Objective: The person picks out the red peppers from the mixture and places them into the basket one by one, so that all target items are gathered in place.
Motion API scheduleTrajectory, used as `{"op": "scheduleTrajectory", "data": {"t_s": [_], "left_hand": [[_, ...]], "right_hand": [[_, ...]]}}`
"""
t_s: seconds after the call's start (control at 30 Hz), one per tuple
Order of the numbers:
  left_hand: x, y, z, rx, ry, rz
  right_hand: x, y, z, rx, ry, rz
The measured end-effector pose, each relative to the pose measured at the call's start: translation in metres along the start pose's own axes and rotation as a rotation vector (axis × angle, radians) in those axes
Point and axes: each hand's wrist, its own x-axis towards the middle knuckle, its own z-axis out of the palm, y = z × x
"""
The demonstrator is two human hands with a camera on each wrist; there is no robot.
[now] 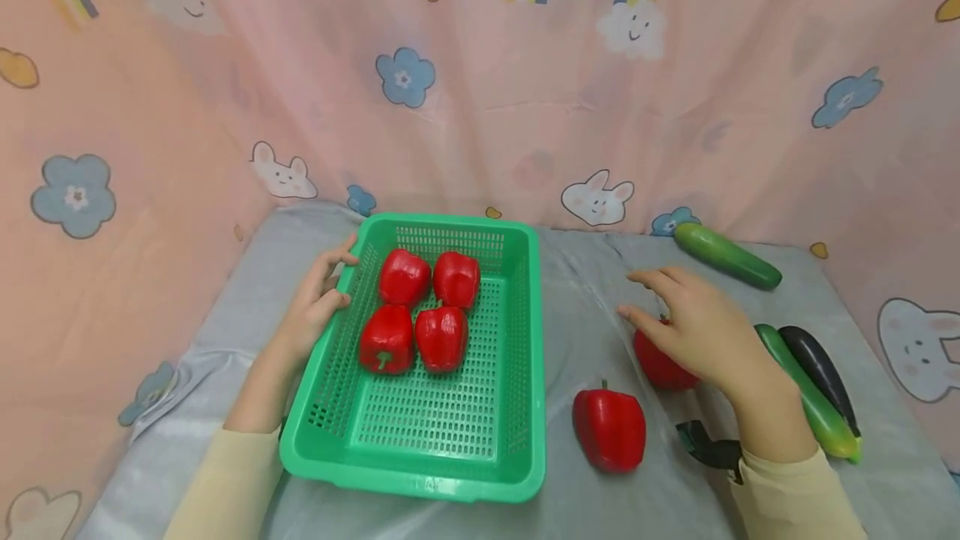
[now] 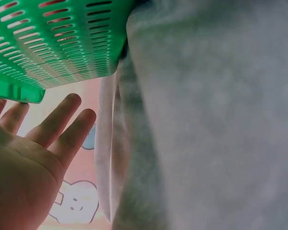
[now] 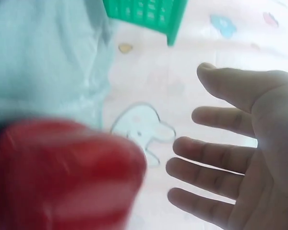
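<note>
Reaching out over the gray cloth (image 1: 585,515), the right hand (image 1: 697,327) has its fingers and thumb extended and spread, gripping nothing. Partly hidden below it in the head view is a red pepper (image 1: 663,363), which lies on the cloth; the right wrist view shows a blurred red pepper to one side, with a gap between it and the fingertips. Another red pepper, the nearer one (image 1: 609,432), sits on the cloth between that hand and the green basket (image 1: 420,486), its stem pointing away from the person. At the basket's left side is the left hand (image 1: 318,298), its thumb and fingers by the rim; the left wrist view shows the fingers straight and not curled round it, though how firmly they touch it I cannot tell. Inside the basket, four red peppers are grouped toward the back and left: two behind (image 1: 405,277) (image 1: 456,280) and two in front (image 1: 387,340) (image 1: 442,338), the front left one showing its green stem toward the person. Beyond the right hand, a cucumber (image 1: 727,255) lies near the cloth's back edge, and further right a second cucumber (image 1: 806,394) lies alongside a dark eggplant (image 1: 821,373). A pink curtain (image 1: 480,148) printed with rainbows, rabbits and flowers hangs behind.
</note>
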Motion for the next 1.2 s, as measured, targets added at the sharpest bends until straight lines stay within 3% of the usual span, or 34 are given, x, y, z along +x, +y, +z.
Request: {"op": "scheduleTrajectory", "data": {"t_s": [0.2,0.43,0.57,0.77,0.93,1.2], "left_hand": [[0.002,0.004,0.0,0.006,-0.004,0.002],[0.005,0.008,-0.003,0.002,0.001,0.002],[0.004,0.003,-0.003,-0.024,0.004,0.025],[0.0,0.0,0.0,-0.026,0.012,0.043],[0.002,0.0,0.002,0.001,0.013,0.055],[0.002,-0.001,0.002,-0.057,0.004,0.045]], "right_hand": [[-0.005,0.027,-0.012,0.077,-0.06,0.045],[-0.005,0.054,-0.017,0.11,-0.038,0.061],[-0.006,0.062,-0.016,0.117,-0.07,0.088],[-0.01,0.067,-0.011,0.127,-0.161,0.118],[-0.013,0.064,-0.011,0.177,-0.214,0.092],[-0.017,0.051,-0.017,0.262,-0.353,0.099]]}}
